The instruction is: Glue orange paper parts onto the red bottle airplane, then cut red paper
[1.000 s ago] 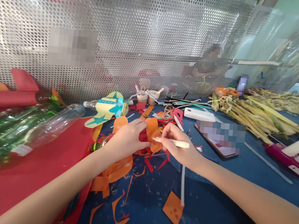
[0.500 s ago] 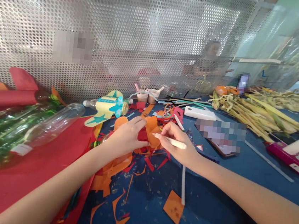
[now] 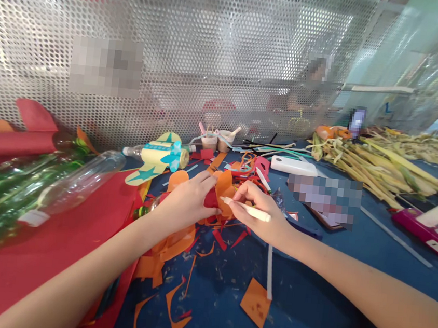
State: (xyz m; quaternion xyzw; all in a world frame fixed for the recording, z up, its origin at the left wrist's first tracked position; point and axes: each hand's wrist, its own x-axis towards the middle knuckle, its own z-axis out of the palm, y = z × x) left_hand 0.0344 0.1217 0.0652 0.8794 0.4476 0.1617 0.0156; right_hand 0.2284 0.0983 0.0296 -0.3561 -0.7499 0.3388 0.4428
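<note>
My right hand grips a white pen, its tip pointing left at an orange paper piece. My left hand is wrapped over a red paper-covered body from which orange pieces stick out. A rounded orange piece shows behind the left hand, and a larger one lies below it. A green bottle neck sticks out at the left of the wrist. The fingers hide much of the red body.
Plastic bottles and red sheets lie left. A yellow bottle plane and two small cups stand behind. Right are a phone, a magenta glue gun and dried husks. Paper scraps lie in front. A person sits behind the mesh.
The pen and my right hand have shifted slightly left, with the tip over the orange piece, which looks slightly turned. My left hand keeps its hold.
</note>
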